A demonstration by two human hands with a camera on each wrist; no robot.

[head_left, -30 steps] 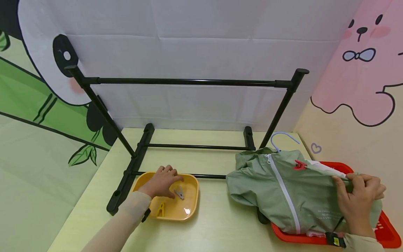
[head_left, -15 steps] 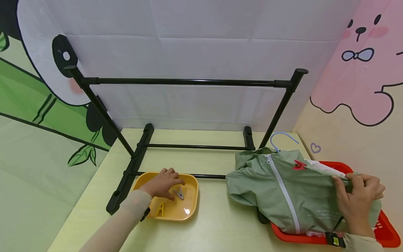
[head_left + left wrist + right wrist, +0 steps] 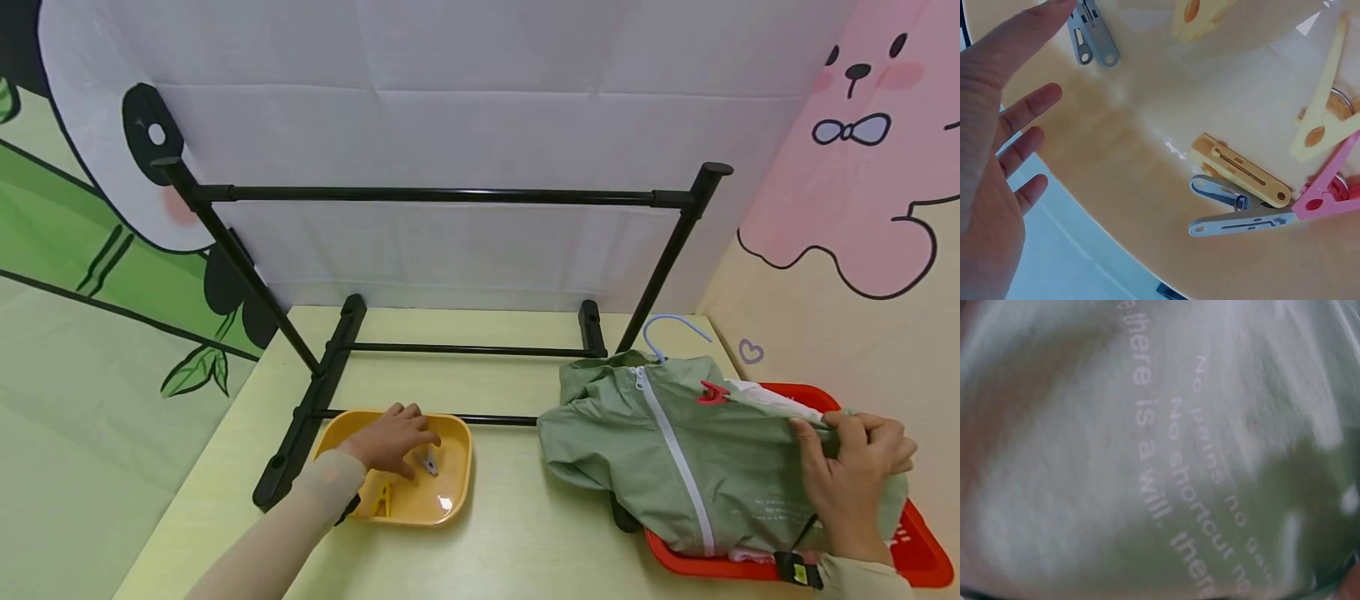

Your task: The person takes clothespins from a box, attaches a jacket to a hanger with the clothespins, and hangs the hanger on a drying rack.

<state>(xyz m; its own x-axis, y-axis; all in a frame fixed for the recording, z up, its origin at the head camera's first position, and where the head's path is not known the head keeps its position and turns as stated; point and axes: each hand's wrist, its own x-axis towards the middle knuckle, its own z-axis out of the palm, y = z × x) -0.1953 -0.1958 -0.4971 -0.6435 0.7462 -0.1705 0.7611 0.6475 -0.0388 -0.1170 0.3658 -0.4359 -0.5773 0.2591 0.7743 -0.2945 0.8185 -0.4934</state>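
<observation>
My left hand [image 3: 390, 440] reaches over the yellow plastic tray [image 3: 459, 492], thumb and fingers spread apart. A grey clothespin [image 3: 427, 461] lies by the fingertips; in the left wrist view the thumb tip overlaps this grey clothespin [image 3: 1094, 37], and whether they touch I cannot tell. Other clothespins are in the tray, among them a yellow clothespin [image 3: 1241, 169] and a pink clothespin [image 3: 1329, 187]. With thumb and fingers my right hand [image 3: 855, 471] pinches the edge of a green zip jacket [image 3: 630, 442]. A red clothespin [image 3: 714, 393] is clipped on that jacket near its shoulder.
The jacket, with a blue hanger hook [image 3: 667, 321] at its collar, lies across a red basket [image 3: 926, 546] holding other cloth. Behind the tray stands a black garment rack [image 3: 442, 195] on the pale table [image 3: 517, 533]. Patterned sheets hang at the back and sides.
My left hand shifts very slightly over the tray near the grey clothespin. The right hand and jacket stay put.
</observation>
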